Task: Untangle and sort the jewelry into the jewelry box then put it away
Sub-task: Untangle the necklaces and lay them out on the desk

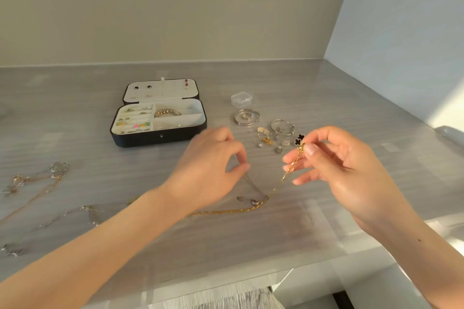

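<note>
Grey glossy counter, open jewelry box (160, 136) upper-left of centre. My right hand (346, 170) pinches the gold chain (276, 187) by its clasp end, centre-right; the rest trails onto the counter at centre. My left hand (208, 170) pinches a fine silver chain (253, 184) crossing it. Both look light, limp, slippery and snag-prone: hold near the tangle, tug gently.

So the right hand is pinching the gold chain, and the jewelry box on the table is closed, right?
Not quite: the head view shows the jewelry box open, lid back. The right hand does pinch the gold chain.
</note>
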### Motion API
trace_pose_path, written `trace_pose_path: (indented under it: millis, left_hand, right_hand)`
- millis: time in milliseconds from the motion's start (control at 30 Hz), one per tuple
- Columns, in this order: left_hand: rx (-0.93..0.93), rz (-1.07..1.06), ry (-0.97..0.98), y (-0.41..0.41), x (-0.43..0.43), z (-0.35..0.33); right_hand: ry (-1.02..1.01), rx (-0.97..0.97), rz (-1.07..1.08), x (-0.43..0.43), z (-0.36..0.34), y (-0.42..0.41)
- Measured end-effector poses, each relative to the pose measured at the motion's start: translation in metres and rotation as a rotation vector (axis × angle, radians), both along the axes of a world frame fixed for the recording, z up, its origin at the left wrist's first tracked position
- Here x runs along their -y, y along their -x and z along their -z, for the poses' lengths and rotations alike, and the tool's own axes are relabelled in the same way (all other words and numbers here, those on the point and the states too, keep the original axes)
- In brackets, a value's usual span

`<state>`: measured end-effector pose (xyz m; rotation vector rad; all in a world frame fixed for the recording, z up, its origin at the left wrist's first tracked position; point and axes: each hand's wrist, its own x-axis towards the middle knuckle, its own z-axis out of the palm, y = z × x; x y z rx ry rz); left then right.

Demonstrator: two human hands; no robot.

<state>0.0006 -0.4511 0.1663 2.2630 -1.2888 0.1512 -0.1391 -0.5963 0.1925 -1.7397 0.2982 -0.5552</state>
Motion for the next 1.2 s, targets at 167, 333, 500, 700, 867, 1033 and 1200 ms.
trace_pose_path:
  millis: [167, 333, 500, 700, 867, 1033, 1200]
  left_hand:
    - [-0.2, 0.198, -0.03, 0.027, -0.013, 0.008]
    - [-0.162, 0.184, -0.024, 0.026, -0.02, 0.013]
    - [-0.149, 0.184, -0.059, 0.025, -0.029, 0.009]
    - [-0.163, 0.174, -0.078, 0.023, -0.042, 0.007]
    - [-0.182, 0.172, -0.107, 0.022, -0.045, 0.005]
    - [-0.203, 0.099, -0.073, 0.024, -0.032, 0.006]
    - [-0.233, 0.066, -0.098, 0.029, -0.019, 0.003]
  right_hand:
    - [-0.034, 0.012, 0.031, 0.003, 0.001, 0.009]
    - [0.086, -0.095, 0.027, 0.011, 0.014, 0.018]
    - [0.48, -0.22, 0.093, 0.018, 0.031, 0.024]
    - [0.73, -0.341, 0.066, 0.016, 0.032, 0.032]
    - [0.875, -0.465, 0.012, 0.012, 0.024, 0.03]
    - [0.853, -0.353, 0.007, 0.003, 0.017, -0.016]
    - [0.822, -0.431, -0.137, -0.001, 0.018, -0.091]
